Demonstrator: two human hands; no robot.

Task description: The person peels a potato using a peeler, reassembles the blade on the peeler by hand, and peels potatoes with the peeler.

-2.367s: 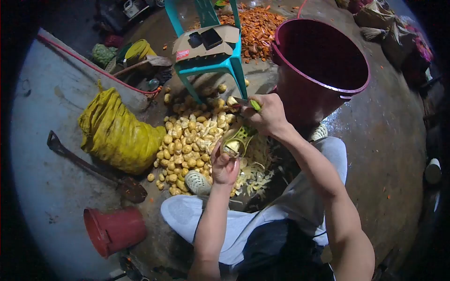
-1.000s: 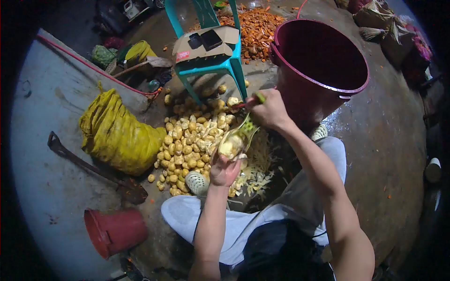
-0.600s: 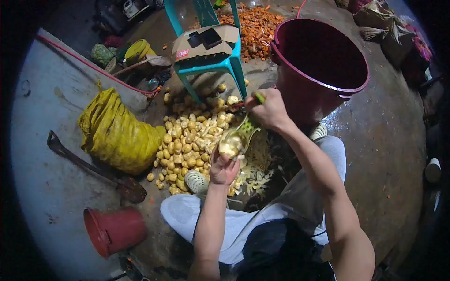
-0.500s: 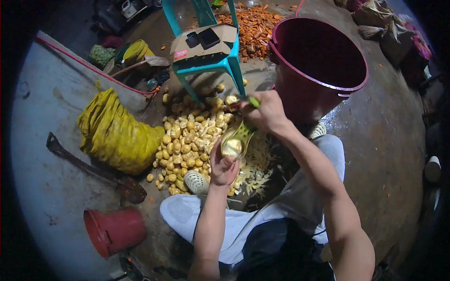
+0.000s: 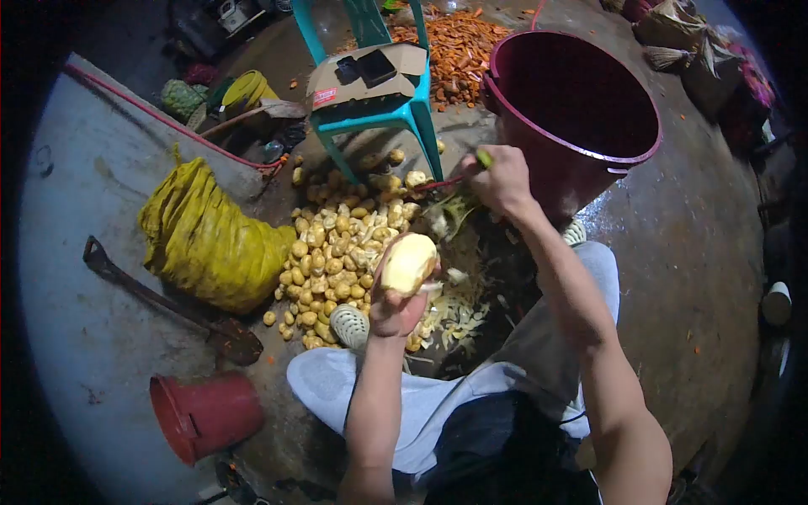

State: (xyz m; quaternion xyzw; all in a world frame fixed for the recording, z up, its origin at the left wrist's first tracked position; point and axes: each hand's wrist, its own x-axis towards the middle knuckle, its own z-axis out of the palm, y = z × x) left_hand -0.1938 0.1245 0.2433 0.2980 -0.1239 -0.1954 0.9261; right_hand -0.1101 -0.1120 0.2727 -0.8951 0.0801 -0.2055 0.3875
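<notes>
A pale, peeled potato (image 5: 410,263) rests in my left hand (image 5: 397,311), whose fingers wrap round its far side. Up and to the right, my right hand (image 5: 505,178) is closed on a green-handled peeler (image 5: 483,158), its head partly hidden and blurred. A greenish, perforated thing (image 5: 452,212) hangs just below that hand, too smeared to make out. Beneath and left of my hands spreads a heap of yellow potatoes (image 5: 341,268). Pale peelings (image 5: 454,320) lie on the floor to the right of my left hand.
A large maroon tub (image 5: 551,139) stands beyond my right hand. A teal chair (image 5: 370,124) holds cardboard and dark devices, with orange pieces (image 5: 463,55) behind it. At left are a yellow sack (image 5: 215,240), a shovel (image 5: 160,301) and a red bucket (image 5: 220,414).
My right hand has moved up and to the right, away from the potato. My left hand has shifted slightly left and turned the potato, so its peeled side now shows fully.
</notes>
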